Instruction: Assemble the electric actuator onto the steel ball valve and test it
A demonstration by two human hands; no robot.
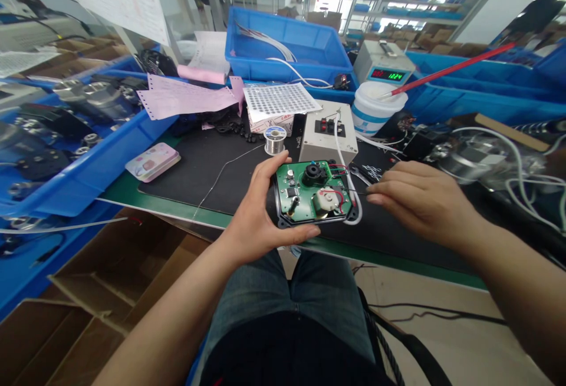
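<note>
My left hand point(256, 212) grips a green circuit board point(313, 193) in a black housing, thumb under its near edge and fingers over the far edge, above the front edge of the black mat point(207, 168). The board carries a black round part, a white round part and red wires. My right hand point(418, 200) sits just right of the board, its fingertips pinched on a thin dark wire point(359, 192) that runs off the board. A white cable point(342, 156) loops from the board up to a white switch box point(329, 132).
A solder spool point(275, 139), a dotted sheet point(279, 100), a white tub point(377, 109) with a red rod, a meter with a green display point(384, 63) and blue bins point(283, 44) crowd the bench. Motor parts lie right. Cardboard boxes point(101, 292) stand at lower left.
</note>
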